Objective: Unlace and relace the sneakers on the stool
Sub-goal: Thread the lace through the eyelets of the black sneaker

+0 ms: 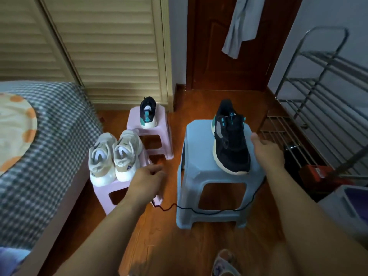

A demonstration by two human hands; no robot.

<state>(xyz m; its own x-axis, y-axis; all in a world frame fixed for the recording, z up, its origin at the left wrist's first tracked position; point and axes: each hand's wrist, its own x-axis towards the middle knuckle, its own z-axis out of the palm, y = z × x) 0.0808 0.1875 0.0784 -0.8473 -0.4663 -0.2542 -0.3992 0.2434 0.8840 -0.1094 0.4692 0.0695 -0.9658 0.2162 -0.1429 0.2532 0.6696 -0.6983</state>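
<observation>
Head view: black sneaker (231, 140) lies toe toward the person at the blue stool's (196, 156) right edge. Right hand (265, 150), released, hovers just beside it, nearer. Left hand (148, 176) pinches the loose black lace (199, 211) by the stool's left side.

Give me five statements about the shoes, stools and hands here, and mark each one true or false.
1. The black sneaker stands on the blue stool. True.
2. The two beige sneakers sit on the floor. False: they sit on a pink stool.
3. The left hand holds a black lace. True.
4. The right hand grips the black sneaker's heel. False: it is open beside the sneaker.
5. The far pink stool carries two shoes. False: one black shoe.
</observation>
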